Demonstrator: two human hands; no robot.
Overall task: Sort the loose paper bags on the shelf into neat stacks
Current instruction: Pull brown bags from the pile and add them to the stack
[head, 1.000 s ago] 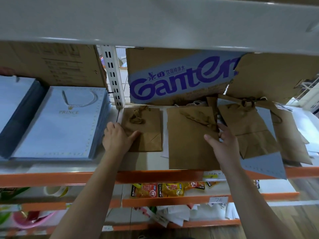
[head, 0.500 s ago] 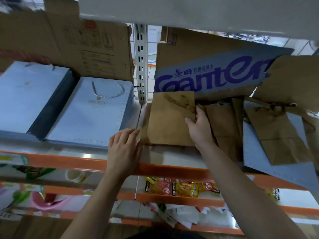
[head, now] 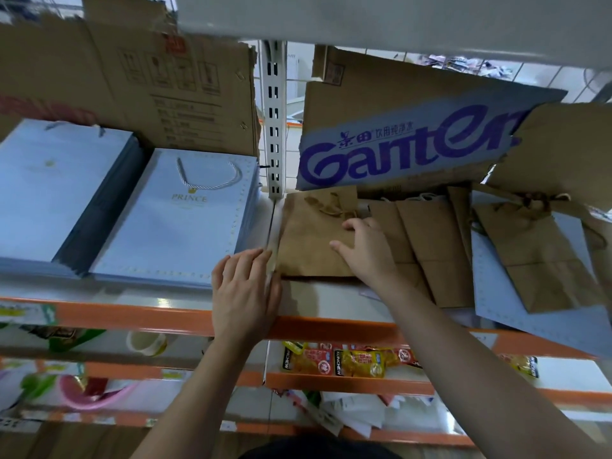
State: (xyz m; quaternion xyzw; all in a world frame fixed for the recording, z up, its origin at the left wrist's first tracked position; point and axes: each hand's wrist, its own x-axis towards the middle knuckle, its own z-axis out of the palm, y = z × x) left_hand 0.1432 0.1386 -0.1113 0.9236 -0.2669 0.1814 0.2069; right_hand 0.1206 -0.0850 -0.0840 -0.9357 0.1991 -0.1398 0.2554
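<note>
Paper bag (head: 308,243) | long axis front-back | handles (head: 326,205) rearward | right hand (head: 364,251) atop

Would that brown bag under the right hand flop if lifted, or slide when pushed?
The brown bag lies folded flat and thin, so it is probably light and bendy if lifted by an edge. The shelf looks smooth, so it should slide readily under the flat right hand. Its twisted handle might snag.

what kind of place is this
Likely a small shop: orange-edged metal shelving, snack packets on the shelf below, and stacked gift bags laid out like stock.
</note>
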